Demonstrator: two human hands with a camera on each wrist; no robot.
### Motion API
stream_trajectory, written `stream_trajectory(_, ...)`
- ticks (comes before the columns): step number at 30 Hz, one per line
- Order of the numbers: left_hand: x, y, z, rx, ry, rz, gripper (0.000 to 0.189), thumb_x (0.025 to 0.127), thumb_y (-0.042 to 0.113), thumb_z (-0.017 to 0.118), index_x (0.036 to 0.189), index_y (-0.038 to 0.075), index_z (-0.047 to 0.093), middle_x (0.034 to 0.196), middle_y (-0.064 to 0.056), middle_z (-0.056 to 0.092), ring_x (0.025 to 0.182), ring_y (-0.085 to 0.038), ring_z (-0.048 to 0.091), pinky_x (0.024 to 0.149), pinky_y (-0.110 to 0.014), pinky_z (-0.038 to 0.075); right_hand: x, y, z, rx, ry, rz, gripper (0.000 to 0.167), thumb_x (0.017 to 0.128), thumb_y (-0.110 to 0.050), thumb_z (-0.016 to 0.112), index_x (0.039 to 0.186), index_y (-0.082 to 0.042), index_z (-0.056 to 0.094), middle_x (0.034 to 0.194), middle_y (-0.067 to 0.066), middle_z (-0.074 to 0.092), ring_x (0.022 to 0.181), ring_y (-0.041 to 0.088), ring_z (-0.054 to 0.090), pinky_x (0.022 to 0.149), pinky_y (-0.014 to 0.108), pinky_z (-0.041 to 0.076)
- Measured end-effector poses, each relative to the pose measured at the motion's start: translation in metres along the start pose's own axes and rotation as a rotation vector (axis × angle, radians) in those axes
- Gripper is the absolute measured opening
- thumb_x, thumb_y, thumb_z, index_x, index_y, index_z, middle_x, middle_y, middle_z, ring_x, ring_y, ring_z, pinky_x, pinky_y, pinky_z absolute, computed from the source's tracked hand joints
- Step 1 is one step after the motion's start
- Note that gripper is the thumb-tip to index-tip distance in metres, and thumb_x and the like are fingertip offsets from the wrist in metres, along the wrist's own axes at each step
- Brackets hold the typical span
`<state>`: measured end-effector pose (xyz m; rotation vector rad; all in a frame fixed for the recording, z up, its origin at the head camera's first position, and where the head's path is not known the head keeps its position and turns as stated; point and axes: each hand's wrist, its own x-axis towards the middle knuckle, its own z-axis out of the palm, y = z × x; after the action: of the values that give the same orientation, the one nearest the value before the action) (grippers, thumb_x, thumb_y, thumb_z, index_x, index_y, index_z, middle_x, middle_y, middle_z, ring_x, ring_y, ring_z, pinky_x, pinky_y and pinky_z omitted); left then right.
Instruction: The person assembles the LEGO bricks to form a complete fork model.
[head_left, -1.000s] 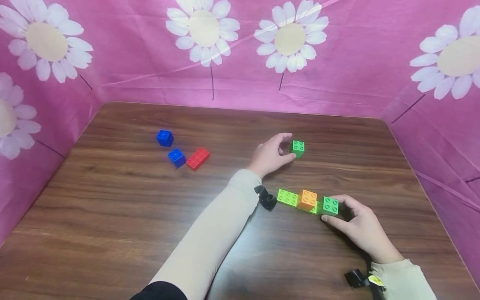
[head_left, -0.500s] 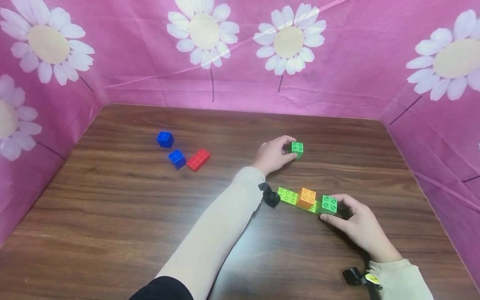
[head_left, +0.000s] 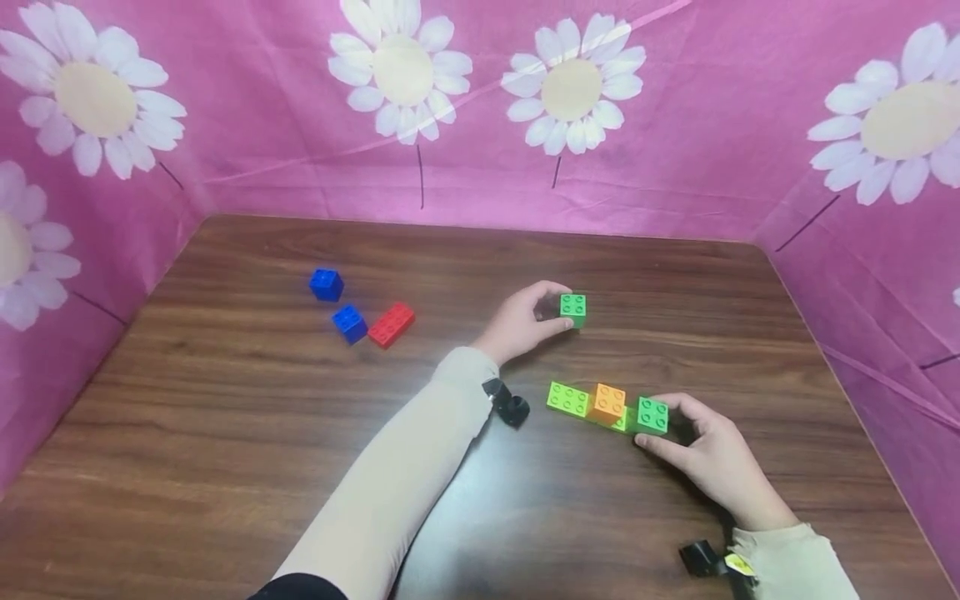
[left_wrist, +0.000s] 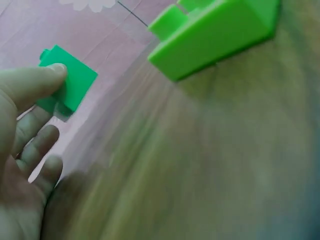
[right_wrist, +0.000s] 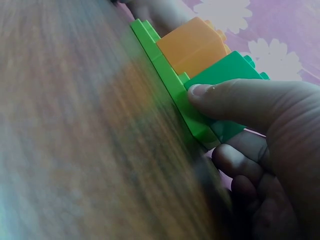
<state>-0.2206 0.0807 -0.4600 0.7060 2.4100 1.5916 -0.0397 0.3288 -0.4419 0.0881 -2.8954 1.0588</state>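
Between thumb and fingers, my left hand pinches a loose green toy brick toward the back of the table. In the left wrist view, the thumb lies across that brick's side. Nearer the front right, my right hand grips the end of a small build. Its base is a long lime green brick, with an orange brick on its middle and a second green brick on its right end. The right wrist view has the thumb pressing this green brick's side, just over the lime base.
Two blue bricks and a red brick lie at the left of the brown wooden table. A pink cloth with daisies hangs around its back and sides. Each sleeve cuff carries a black wrist camera.
The fingers of my left hand have closed on the loose green brick, and the hand has drawn it a little left and nearer. My right hand keeps its hold on the build.
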Motion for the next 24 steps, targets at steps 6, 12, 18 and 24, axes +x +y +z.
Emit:
stream_trajectory(6,-0.02,0.001,-0.006,-0.103,-0.059,-0.003,0.047,0.087,0.017,0.08,0.129,0.016,0.062,0.111,0.002,0.068,0.093,-0.012,0.065,0.085,-0.024,0.054,-0.002,0.002,-0.002,-0.009,0.003,0.001,0.044,0.076,-0.019,0.089,0.115,-0.014,0.068,0.099,-0.001,0.071,0.088,-0.001,0.057,0.076,0.014,0.042)
stream_trajectory(12,-0.038,0.004,-0.011,-0.147,-0.119,0.004,0.045,0.085,0.014,0.081,0.126,0.014,0.063,0.107,0.002,0.068,0.091,-0.013,0.066,0.084,-0.026,0.055,-0.002,0.004,-0.003,-0.017,0.005,-0.001,0.044,0.077,-0.023,0.089,0.115,-0.014,0.068,0.102,0.001,0.072,0.094,-0.003,0.056,0.081,0.015,0.041)
stream_trajectory(18,-0.052,0.006,-0.013,-0.091,-0.198,0.029,0.04,0.084,0.018,0.082,0.119,0.016,0.063,0.101,0.006,0.068,0.093,-0.01,0.066,0.086,-0.025,0.054,-0.002,0.004,-0.002,-0.016,-0.005,0.005,0.044,0.077,-0.023,0.089,0.115,-0.014,0.068,0.102,0.001,0.072,0.093,-0.001,0.056,0.08,0.018,0.042)
stream_trajectory(24,-0.058,0.009,-0.014,-0.091,-0.274,0.07,0.039,0.083,0.017,0.083,0.117,0.014,0.064,0.103,0.005,0.069,0.097,-0.009,0.064,0.089,-0.024,0.053,0.0,0.005,-0.003,-0.001,-0.009,-0.014,0.043,0.078,-0.022,0.088,0.114,-0.014,0.068,0.101,0.0,0.071,0.094,-0.001,0.056,0.081,0.016,0.041)
